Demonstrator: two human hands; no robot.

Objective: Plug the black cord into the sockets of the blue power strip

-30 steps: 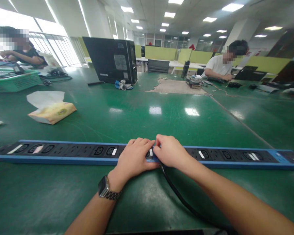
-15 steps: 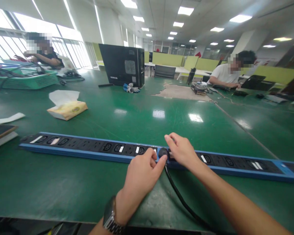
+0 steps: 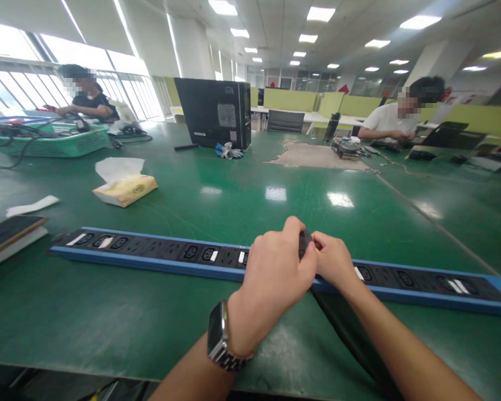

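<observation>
Your glossy green table carries a long blue power strip; farther back sit a tissue pack, gloves, a black computer tower and a green basket.

Power strip: we could not see its middle section behind the left hand and the right hand; its right end ran past the picture's edge.
Plug: above the power strip, mostly covered by both hands; we could not tell whether it touched the strip.
Black cable: on the power strip's near side, we saw it run out at the bottom edge.
Brown-edged slab: off the power strip's left end, cut by the picture's border.
Green basket: beyond the power strip's left end, its contents blurred together for us.
</observation>
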